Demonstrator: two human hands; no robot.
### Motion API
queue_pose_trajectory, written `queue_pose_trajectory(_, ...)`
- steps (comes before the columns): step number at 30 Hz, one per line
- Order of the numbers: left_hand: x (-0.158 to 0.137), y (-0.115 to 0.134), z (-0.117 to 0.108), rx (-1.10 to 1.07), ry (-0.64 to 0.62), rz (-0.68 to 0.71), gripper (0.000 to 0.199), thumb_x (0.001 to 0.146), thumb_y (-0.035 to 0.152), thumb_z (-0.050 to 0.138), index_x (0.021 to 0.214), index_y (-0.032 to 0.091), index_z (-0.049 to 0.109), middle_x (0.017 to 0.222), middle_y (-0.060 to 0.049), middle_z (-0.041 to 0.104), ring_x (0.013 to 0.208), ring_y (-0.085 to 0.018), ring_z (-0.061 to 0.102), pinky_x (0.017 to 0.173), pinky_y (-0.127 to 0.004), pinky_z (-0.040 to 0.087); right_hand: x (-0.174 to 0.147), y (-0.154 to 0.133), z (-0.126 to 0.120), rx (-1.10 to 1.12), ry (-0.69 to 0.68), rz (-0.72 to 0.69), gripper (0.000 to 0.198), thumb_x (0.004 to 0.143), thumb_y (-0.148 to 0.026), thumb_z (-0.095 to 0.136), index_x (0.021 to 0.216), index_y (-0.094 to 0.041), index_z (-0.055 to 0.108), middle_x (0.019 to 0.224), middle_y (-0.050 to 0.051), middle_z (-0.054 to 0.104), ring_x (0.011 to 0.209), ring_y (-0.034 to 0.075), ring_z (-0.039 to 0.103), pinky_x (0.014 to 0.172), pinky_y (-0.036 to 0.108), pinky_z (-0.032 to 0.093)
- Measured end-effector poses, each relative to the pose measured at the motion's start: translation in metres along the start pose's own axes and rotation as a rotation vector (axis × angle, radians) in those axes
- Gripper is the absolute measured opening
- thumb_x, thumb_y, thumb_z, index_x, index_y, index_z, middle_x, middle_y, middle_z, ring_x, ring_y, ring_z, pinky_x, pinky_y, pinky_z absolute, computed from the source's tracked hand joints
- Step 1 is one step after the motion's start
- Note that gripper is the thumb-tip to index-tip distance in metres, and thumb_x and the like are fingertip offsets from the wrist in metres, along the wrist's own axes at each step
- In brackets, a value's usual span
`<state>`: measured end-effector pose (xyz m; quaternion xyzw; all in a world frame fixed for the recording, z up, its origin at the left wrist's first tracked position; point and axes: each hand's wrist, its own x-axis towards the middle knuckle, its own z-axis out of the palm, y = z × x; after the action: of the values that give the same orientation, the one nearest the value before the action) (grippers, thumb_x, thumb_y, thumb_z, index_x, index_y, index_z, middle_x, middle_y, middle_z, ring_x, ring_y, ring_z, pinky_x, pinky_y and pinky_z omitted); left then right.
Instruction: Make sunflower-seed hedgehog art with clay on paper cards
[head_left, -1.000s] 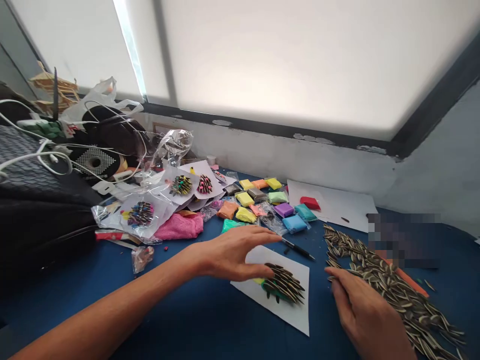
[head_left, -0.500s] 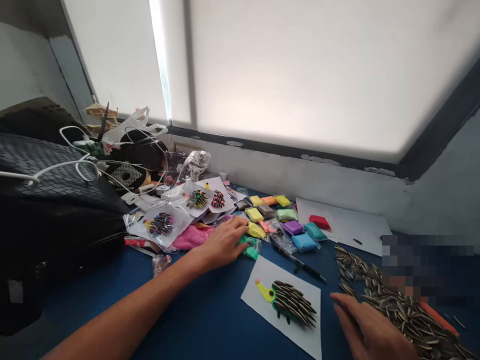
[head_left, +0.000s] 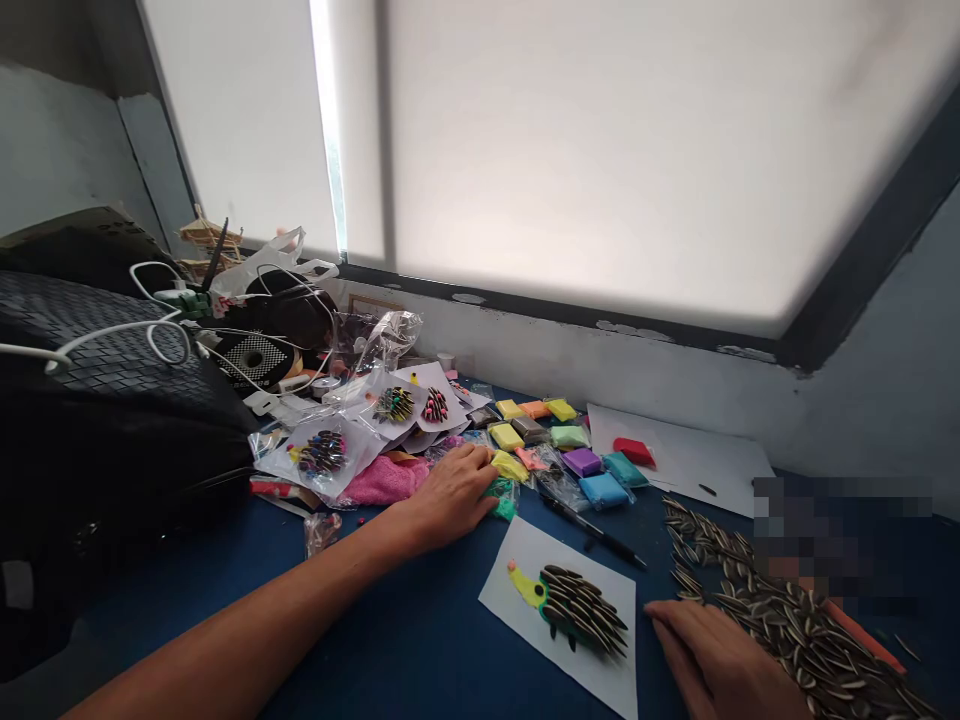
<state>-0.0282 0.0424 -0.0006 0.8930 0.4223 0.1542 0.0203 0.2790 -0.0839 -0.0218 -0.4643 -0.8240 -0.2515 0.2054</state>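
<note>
Head view. We record a blue table [head_left: 420,640] set under a wide, bright frosted window [head_left: 600,150], with a grey wall below the sill.

Item: our left hand [head_left: 450,495]. It lies palm down at the middle of the table, fingers loosely curled and partly spread, fingertips on a green clay packet [head_left: 504,497]. We cannot tell whether it grips the packet or only rests on it. Just beside it to the left lies a pink clay packet [head_left: 382,478].

Item: our right hand [head_left: 720,665]. It lies flat and open at the lower right, palm down, holding nothing that we can see, fingertips at the near edge of a long heap of striped sunflower seeds [head_left: 795,620].

Item: a white paper sheet [head_left: 525,610], between the two hands, bearing a hedgehog figure [head_left: 574,608] of green and yellow clay with seeds stuck in as spines. Neither hand touches it.

Item: a black pen [head_left: 592,525], just beyond the sheet.

Item: an assortment of small clay packets [head_left: 570,450] in yellow, orange, purple, blue and red, behind the left hand.

Item: finished seed figures in clear bags [head_left: 330,450], to the left of the packets.

Item: a black woven bag [head_left: 97,400] with white cables [head_left: 157,335] on it, far left.
</note>
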Motion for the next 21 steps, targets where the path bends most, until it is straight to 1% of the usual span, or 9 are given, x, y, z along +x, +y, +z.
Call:
queue_pose_trajectory(3,-0.001,-0.003,0.001,0.015,-0.005,-0.040,0.024,0.094,0.033,0.063,0.108,0.014,0.063,0.117,-0.010,0.061,0.110,-0.025,0.058,0.094,-0.046,0.049,0.006,-0.003,-0.002,-0.004,0.021,-0.005,0.043,0.104,-0.027,0.035,0.082,-0.023,0.072,0.074,0.002,0.077,0.065,0.014,0.075,0.059,0.021,0.058)
queue_pose_trajectory(6,-0.002,-0.006,0.003,0.016,-0.021,-0.083,0.031,0.096,0.036,0.062,0.119,0.015,0.060,0.121,-0.010,0.061,0.105,-0.023,0.062,0.090,-0.044,0.053,0.011,-0.007,-0.005,0.003,0.048,0.007,0.048,0.105,-0.027,0.030,0.079,-0.022,0.071,0.069,0.002,0.075,0.059,0.013,0.074,0.055,0.021,0.057)
queue_pose_trajectory(9,-0.003,-0.007,0.004,0.004,-0.031,-0.094,0.033,0.097,0.035,0.061,0.122,0.015,0.059,0.123,-0.010,0.060,0.102,-0.023,0.063,0.086,-0.042,0.055,0.012,-0.010,-0.006,0.032,0.032,0.026,0.045,0.104,-0.028,0.033,0.081,-0.023,0.071,0.070,0.002,0.075,0.059,0.013,0.073,0.053,0.021,0.057)
queue_pose_trajectory(13,-0.002,-0.005,0.005,-0.013,-0.017,-0.051,0.026,0.098,0.031,0.060,0.118,0.015,0.061,0.120,-0.009,0.062,0.101,-0.021,0.064,0.086,-0.041,0.055,0.004,-0.007,-0.002,0.068,-0.011,0.047,0.033,0.100,-0.025,0.040,0.085,-0.023,0.070,0.071,0.001,0.074,0.061,0.015,0.073,0.054,0.022,0.057)
queue_pose_trajectory(17,0.001,-0.005,0.007,-0.027,0.030,0.001,0.021,0.097,0.030,0.060,0.113,0.015,0.063,0.121,-0.009,0.062,0.107,-0.022,0.062,0.091,-0.043,0.053,-0.002,-0.002,0.001,0.111,-0.082,0.061,0.020,0.094,-0.020,0.050,0.091,-0.025,0.069,0.076,-0.001,0.074,0.065,0.014,0.073,0.056,0.021,0.057)
queue_pose_trajectory(19,0.001,-0.006,0.009,-0.032,0.066,0.013,0.018,0.097,0.029,0.061,0.109,0.015,0.065,0.120,-0.009,0.062,0.110,-0.023,0.060,0.094,-0.044,0.051,0.000,-0.002,0.000,0.125,-0.069,0.060,0.021,0.094,-0.019,0.049,0.090,-0.025,0.069,0.076,-0.001,0.074,0.064,0.013,0.074,0.055,0.019,0.056)
queue_pose_trajectory(21,0.002,-0.007,0.013,-0.034,0.110,0.014,0.014,0.096,0.024,0.059,0.105,0.016,0.066,0.119,-0.010,0.063,0.113,-0.025,0.057,0.098,-0.047,0.048,0.004,-0.004,-0.003,0.125,-0.021,0.049,0.024,0.095,-0.020,0.047,0.087,-0.024,0.069,0.074,-0.001,0.075,0.062,0.012,0.074,0.054,0.018,0.056)
